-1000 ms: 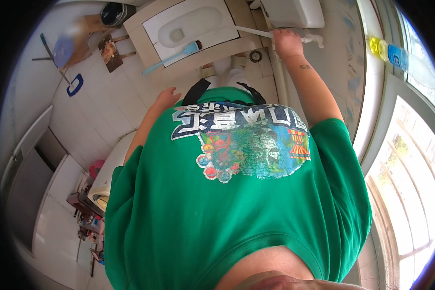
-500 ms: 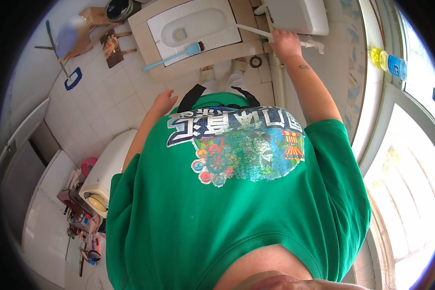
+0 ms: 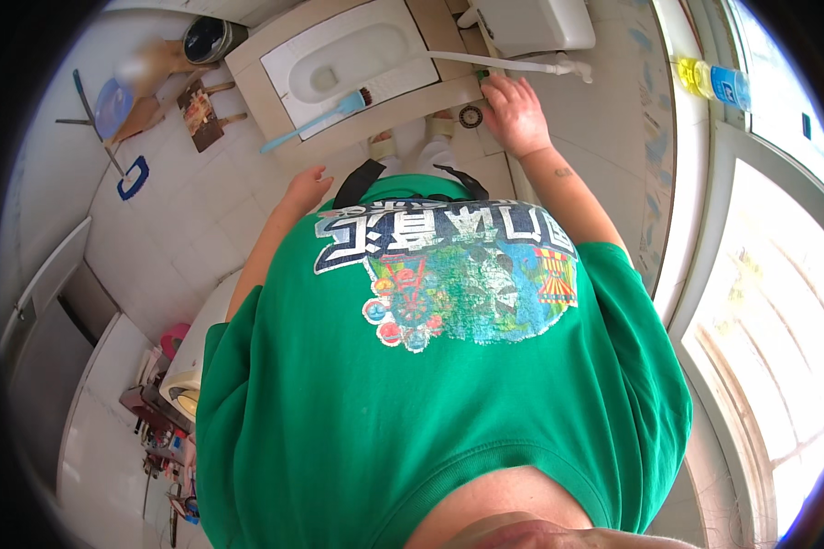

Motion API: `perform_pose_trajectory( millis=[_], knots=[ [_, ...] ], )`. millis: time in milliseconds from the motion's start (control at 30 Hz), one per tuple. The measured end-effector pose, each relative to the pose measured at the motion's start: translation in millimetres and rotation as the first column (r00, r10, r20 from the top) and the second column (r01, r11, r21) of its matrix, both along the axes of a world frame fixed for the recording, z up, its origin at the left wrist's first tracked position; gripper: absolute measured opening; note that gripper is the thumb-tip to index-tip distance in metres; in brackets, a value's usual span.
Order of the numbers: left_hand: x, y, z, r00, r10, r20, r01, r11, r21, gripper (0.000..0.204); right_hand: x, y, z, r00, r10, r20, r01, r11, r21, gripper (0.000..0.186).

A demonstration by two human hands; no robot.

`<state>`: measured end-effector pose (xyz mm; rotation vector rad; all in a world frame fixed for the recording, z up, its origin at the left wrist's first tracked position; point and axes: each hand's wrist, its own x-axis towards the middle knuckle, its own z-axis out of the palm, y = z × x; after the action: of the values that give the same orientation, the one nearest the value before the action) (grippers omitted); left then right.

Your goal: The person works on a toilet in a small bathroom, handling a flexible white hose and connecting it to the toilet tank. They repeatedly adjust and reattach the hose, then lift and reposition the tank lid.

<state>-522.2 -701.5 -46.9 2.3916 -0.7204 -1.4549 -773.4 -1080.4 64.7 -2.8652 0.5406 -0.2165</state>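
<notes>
My right hand (image 3: 515,117) is open, fingers apart and nothing in them, just short of the white pipe (image 3: 513,64) that runs from the right to the squat toilet (image 3: 403,48). Whether its fingertips touch the pipe I cannot tell. By my left hip hangs my left hand (image 3: 308,188), empty, with its fingers loosely stretched. A blue long-handled toilet brush (image 3: 325,115) with dark bristles lies across the toilet's near edge. Above the pipe is a white cistern (image 3: 536,23).
At the far left are a black bin (image 3: 213,41), a small wooden stool (image 3: 199,114) and a blue-headed floor brush (image 3: 133,177). A round floor drain (image 3: 471,116) lies near my feet. Yellow (image 3: 694,77) and blue (image 3: 731,88) bottles stand by the window; a white washing machine (image 3: 188,371) is at left.
My right hand has come off the pipe and drawn back toward me. My left hand stays beside my hip. The view has shifted slightly.
</notes>
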Motion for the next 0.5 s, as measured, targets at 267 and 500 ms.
perform_pose_trajectory(
  millis=[267,500],
  knots=[
    [12.8,-6.2,-11.4,0.998,0.012,-0.065,-0.012,1.000,-0.002,0.054,-33.1,61.5,1.9,0.998,-0.043,-0.050,0.053,0.972,0.228,0.033],
    [22.0,-24.5,2.4,0.997,-0.030,-0.073,0.035,0.998,0.061,0.054,-34.8,80.5,8.4,0.991,-0.040,-0.126,0.085,0.921,0.379,0.029]
  ],
)
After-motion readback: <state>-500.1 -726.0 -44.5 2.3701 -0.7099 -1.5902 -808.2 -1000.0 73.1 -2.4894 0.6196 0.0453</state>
